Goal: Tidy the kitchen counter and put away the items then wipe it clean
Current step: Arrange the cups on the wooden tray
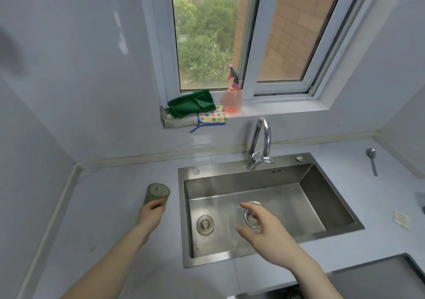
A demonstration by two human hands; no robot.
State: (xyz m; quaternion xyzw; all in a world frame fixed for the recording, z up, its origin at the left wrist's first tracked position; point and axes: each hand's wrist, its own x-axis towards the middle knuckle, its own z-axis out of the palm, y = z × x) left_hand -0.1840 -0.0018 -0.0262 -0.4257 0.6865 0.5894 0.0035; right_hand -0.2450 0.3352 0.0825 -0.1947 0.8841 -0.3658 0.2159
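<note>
My left hand [152,213] curls its fingers round one green cup [157,194] standing on the counter [110,206] just left of the sink [305,209]. My right hand [264,228] hovers over the basin, fingers spread and loose, holding nothing. One spoon [372,160] lies far right. On the sill sit one spray bottle [232,96], a green cloth [192,103] and a dotted one [212,116]. The faucet [261,142] rises behind.

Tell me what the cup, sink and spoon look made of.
Cup: translucent green, probably plastic, possibly tinted glass; the left hand grips it. Sink: brushed stainless steel, dull grey sheen with soft reflections. Spoon: grey metal by its look, likely steel.
</note>
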